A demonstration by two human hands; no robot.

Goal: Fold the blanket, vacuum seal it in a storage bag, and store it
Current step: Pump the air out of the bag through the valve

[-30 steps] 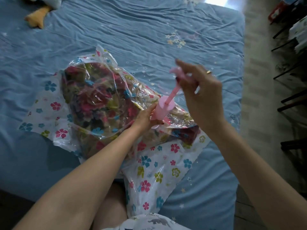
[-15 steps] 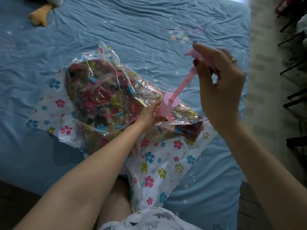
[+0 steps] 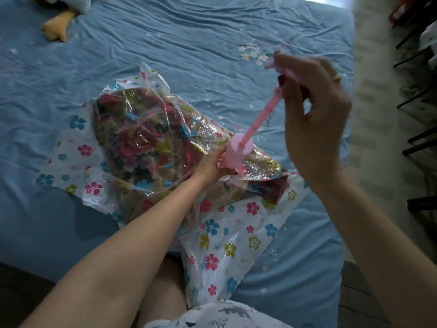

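Observation:
A folded floral blanket lies inside a clear storage bag printed with flowers, on the blue bed. A pink hand pump stands on the bag near its right side. My left hand grips the pump's cylinder. My right hand holds the handle at the top of the pump's pink rod, which is drawn well out of the cylinder. The handle itself is mostly hidden by my fingers.
A yellow and white plush toy lies at the bed's far left corner. The bed's right edge meets a tiled floor. Dark chair or rack legs stand along the right side.
My right hand has risen and pulled the pump rod farther out of the cylinder. My left hand has stayed on the cylinder.

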